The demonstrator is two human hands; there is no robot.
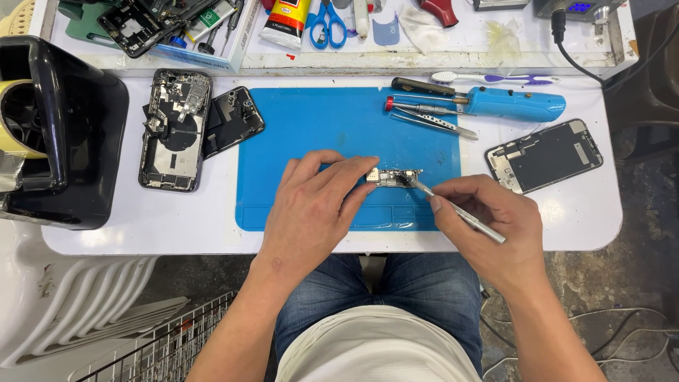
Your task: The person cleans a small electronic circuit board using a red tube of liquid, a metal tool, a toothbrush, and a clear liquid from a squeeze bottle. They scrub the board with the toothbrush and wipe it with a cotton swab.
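Observation:
My left hand [311, 205] presses its fingertips on a small phone circuit board [392, 177] lying on the blue work mat [318, 127]. In my right hand [488, 219] I hold a thin silver metal tool [460, 212] like a pen, and its tip touches the right end of the board. Both hands rest on the near half of the mat.
An opened phone body [173, 131] and a dark back part [233, 120] lie left of the mat. A screen panel [544, 155] lies at the right. Tweezers [431, 122], a blue electric screwdriver [513, 104], a toothbrush [488, 78], scissors [327, 25] and a glue tube [286, 21] sit farther back.

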